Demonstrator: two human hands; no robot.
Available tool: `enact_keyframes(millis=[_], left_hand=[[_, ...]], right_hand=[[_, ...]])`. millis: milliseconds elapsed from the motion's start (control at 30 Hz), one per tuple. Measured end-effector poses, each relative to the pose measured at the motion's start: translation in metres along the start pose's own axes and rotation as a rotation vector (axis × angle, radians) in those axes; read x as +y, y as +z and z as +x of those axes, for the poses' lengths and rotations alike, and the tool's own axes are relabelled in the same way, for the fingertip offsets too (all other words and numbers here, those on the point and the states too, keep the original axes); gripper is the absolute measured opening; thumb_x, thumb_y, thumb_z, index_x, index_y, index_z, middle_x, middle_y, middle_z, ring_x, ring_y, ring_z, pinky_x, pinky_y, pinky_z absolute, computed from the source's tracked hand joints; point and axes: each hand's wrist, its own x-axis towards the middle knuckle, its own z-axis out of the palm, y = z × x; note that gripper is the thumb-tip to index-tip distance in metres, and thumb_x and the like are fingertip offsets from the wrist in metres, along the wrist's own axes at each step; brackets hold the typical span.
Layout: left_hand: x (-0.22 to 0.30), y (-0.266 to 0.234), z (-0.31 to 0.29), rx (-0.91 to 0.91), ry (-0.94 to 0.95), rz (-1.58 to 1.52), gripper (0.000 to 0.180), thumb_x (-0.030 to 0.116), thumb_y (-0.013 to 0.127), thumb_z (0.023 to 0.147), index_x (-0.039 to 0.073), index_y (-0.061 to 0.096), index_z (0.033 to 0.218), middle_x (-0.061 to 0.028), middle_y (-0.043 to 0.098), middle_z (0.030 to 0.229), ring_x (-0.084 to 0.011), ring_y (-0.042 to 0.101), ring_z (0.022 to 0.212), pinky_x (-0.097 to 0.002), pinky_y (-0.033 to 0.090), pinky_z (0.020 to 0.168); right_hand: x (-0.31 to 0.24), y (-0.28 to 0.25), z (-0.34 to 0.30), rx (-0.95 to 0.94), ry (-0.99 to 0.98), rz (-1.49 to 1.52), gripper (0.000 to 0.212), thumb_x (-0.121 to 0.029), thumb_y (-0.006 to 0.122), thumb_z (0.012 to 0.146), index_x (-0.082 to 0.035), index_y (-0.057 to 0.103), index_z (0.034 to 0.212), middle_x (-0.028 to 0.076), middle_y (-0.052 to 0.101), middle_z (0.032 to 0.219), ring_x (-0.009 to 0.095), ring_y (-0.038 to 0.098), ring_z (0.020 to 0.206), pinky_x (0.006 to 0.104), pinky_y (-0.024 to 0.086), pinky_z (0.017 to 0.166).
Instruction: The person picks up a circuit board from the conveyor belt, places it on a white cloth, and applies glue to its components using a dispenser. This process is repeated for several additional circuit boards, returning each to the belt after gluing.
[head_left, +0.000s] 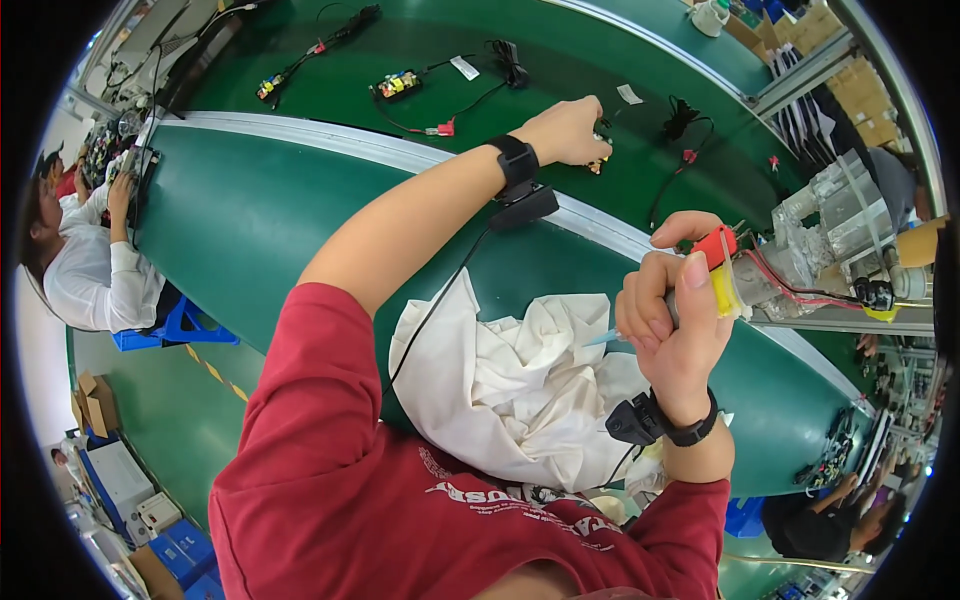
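Observation:
My left hand (568,132) reaches over the far green conveyor strip, its fingers closed on a small circuit board (599,158) with yellow and dark parts. Most of that board is hidden under the fingers. Nearer to me on the right, my right hand (672,325) is wrapped round a dispensing gun with a red lever (714,247), yellow tape (724,291) and a pale blue tapered nozzle (603,338). The nozzle points left, above a crumpled white cloth (530,375), well apart from the board. Red and black wires run from the gun toward a foil-wrapped cylinder (790,262).
Along the strip lie circuit boards with black cables, one on the far left (270,88) and one left of centre (398,84). A coiled black cable (682,117) lies right of my left hand. A metal rail (400,148) borders the strip. Co-workers sit at both sides.

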Motion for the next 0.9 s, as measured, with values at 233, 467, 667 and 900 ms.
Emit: enact_keyframes(millis=[233, 467, 667, 900], left_hand=[[-0.020, -0.028, -0.016, 0.256, 0.194, 0.237, 0.057, 0.044, 0.061, 0.085, -0.008, 0.057, 0.107, -0.0289, 0.060, 0.108, -0.0408, 0.058, 0.103, -0.0452, 0.046, 0.092], [-0.127, -0.139, -0.067, 0.235, -0.208, 0.984, 0.052, 0.044, 0.052, 0.092, -0.001, 0.059, 0.116, -0.0224, 0.060, 0.117, -0.0381, 0.057, 0.110, -0.0444, 0.046, 0.093], [-0.098, -0.123, -0.081, 0.238, -0.252, 0.638, 0.043, 0.041, 0.065, 0.086, 0.001, 0.059, 0.098, -0.0148, 0.067, 0.085, -0.0270, 0.067, 0.087, -0.0376, 0.051, 0.080], [-0.019, -0.094, -0.113, -0.028, -0.378, -1.184, 0.033, 0.026, 0.056, 0.097, -0.005, 0.055, 0.109, -0.0101, 0.064, 0.103, -0.0144, 0.065, 0.083, -0.0257, 0.056, 0.080]], right_hand=[[0.003, -0.003, 0.000, 0.028, -0.014, -0.003, 0.033, -0.035, 0.042, 0.101, -0.003, 0.041, 0.107, -0.004, 0.030, 0.050, 0.004, 0.026, 0.037, 0.0229, 0.024, 0.037], [0.006, -0.005, 0.003, 0.035, -0.008, -0.015, 0.033, -0.034, 0.044, 0.100, -0.002, 0.041, 0.107, -0.004, 0.031, 0.050, 0.004, 0.026, 0.038, 0.0228, 0.025, 0.037], [0.012, -0.012, 0.001, 0.035, -0.026, -0.016, 0.034, -0.036, 0.043, 0.100, -0.003, 0.041, 0.107, -0.004, 0.030, 0.050, 0.004, 0.026, 0.037, 0.0227, 0.025, 0.036], [0.004, -0.006, 0.006, 0.084, -0.024, -0.035, 0.035, -0.037, 0.042, 0.101, -0.003, 0.041, 0.106, -0.004, 0.029, 0.049, 0.004, 0.025, 0.037, 0.0224, 0.025, 0.036]])
